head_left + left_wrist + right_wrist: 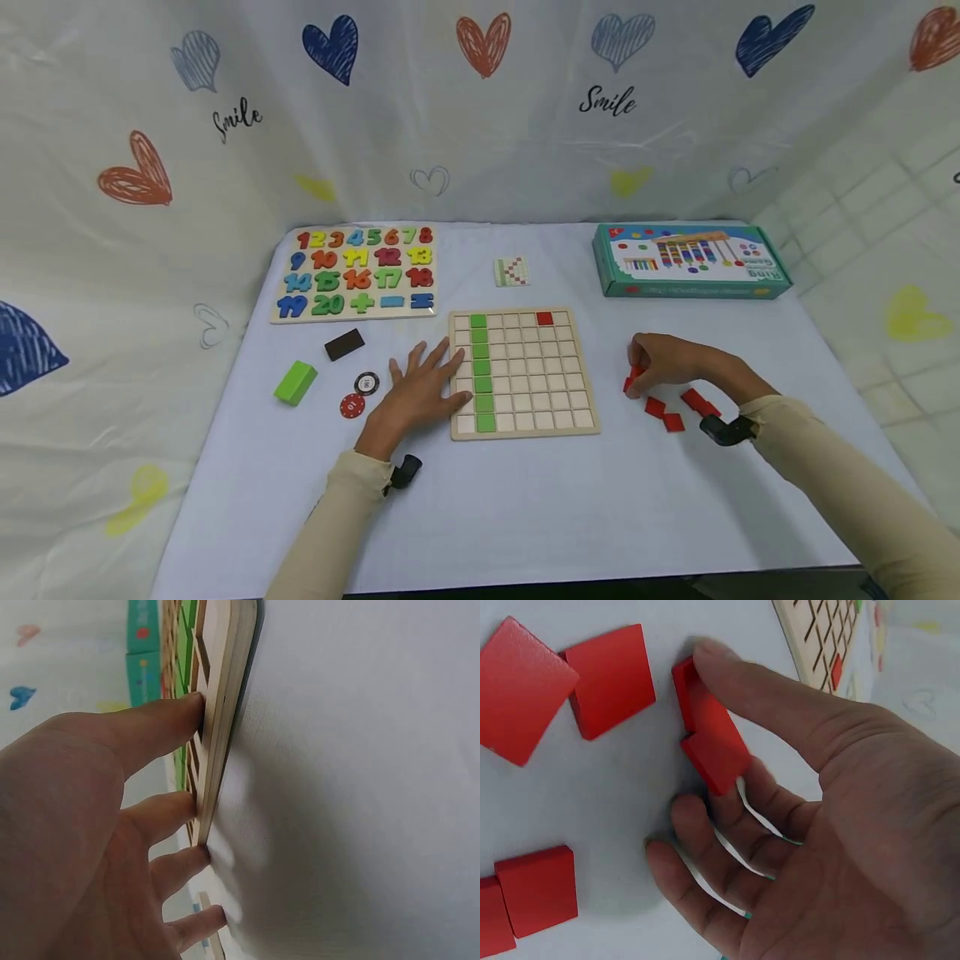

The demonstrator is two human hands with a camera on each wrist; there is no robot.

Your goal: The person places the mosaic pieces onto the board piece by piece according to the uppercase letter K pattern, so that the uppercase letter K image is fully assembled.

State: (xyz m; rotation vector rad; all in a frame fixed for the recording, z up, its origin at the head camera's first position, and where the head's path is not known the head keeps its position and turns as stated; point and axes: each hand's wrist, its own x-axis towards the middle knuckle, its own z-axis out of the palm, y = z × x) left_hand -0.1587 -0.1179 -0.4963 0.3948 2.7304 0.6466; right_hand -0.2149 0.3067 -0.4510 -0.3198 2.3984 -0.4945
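Presently: left hand (416, 398), fingers spread, touches gridded board (537, 383); right hand (667, 358) pinches red tiles (718, 754), seemingly two, though blurred.

The loose tiles (673, 422) were red; the gridded board (557, 382) was pale, with one green column (482, 367) and one red square (544, 317); the sleeves (322, 533) beige, the tabletop (450, 517) white, the box (690, 288) teal

"Smile" (607, 101) is written twice, in black script, on the white cloth (420, 108). On the puzzle board (346, 312) the numbers 1 to 20 are shown — followed by plus, minus and equals signs. Print on the green box (693, 289), black chip (367, 383) and red chip (352, 406) cannot be made out.
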